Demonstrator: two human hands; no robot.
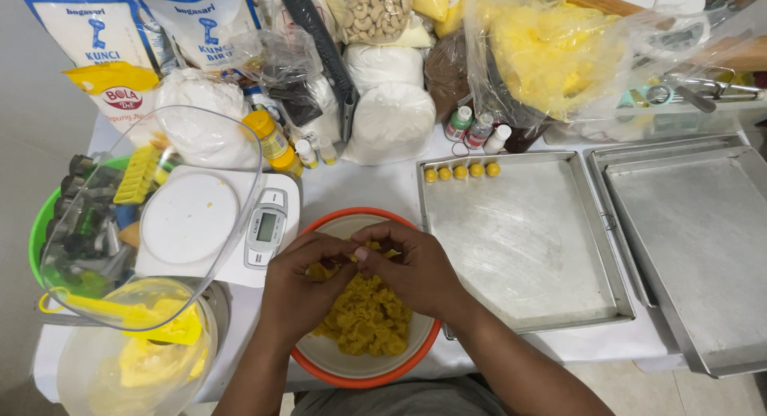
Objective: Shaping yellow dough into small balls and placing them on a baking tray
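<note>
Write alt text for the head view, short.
Seen from above, a person's left hand and right hand meet fingertip to fingertip over an orange-rimmed bowl of yellow dough, pinching a small piece. To the right a metal baking tray holds five small yellow balls in a row; a kitchen scale sits left.

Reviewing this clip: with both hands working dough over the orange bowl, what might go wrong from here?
1. The orange bowl sits at the table's near edge; pressing down might tip it.
2. The clear bowl leans tilted over the scale close to the left hand; an elbow bump may topple it.
3. Bits pinched between the left hand and right hand may drop outside the bowl.
</note>
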